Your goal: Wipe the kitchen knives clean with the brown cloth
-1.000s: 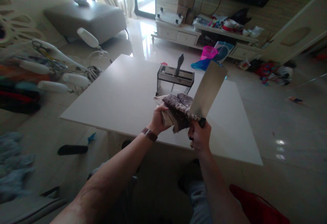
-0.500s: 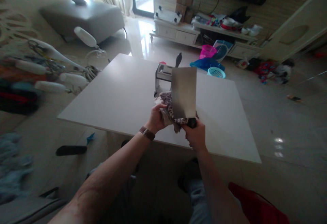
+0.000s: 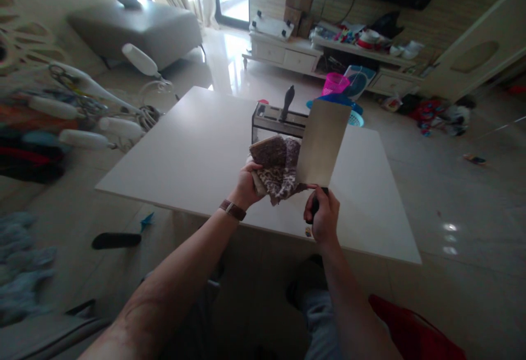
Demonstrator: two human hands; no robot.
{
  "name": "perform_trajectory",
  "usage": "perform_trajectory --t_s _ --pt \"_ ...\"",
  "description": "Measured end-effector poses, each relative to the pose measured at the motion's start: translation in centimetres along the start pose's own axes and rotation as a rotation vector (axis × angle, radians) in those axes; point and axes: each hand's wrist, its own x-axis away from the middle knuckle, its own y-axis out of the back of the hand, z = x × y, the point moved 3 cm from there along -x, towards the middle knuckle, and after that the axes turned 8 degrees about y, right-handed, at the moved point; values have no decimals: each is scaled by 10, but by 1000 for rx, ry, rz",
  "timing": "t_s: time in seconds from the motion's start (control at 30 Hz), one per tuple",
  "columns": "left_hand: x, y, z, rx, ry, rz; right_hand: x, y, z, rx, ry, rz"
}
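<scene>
While the right hand (image 3: pixel 323 217) clasps the broad steel cleaver (image 3: pixel 322 142) upright before the clear knife block (image 3: pixel 276 121), the left hand (image 3: pixel 247 184) presses a mottled brown cloth (image 3: pixel 277 168) against it, risking a cut should fingers slip onto the edge.

just beyond the right hand (image 3: pixel 322 220), the upright cleaver blade (image 3: pixel 322 142) walls off the way forward. the bunched cloth (image 3: pixel 276 168) fills the gap between it and the left hand (image 3: pixel 246 184). past both, the knife block (image 3: pixel 279 121) with its black handle (image 3: pixel 287 102) stands in the path. the white table (image 3: pixel 197 152) lies bare to the left hand's left, and to the right hand's right.
</scene>
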Motion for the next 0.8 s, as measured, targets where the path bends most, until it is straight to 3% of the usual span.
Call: perform_trajectory --t_s 0.17,0.27,0.53,0.8 --pt "4 1 -14 51 -36 -46 -3 3 1 129 0 60" --pt "4 1 -15 79 -15 -64 -1 -1 -4 74 -22 77" --pt "2 13 -13 218 -77 -82 -4 5 -3 -52 57 -160" --pt "1 8 -11 210 -84 -37 -1 5 -1 -31 79 -132"
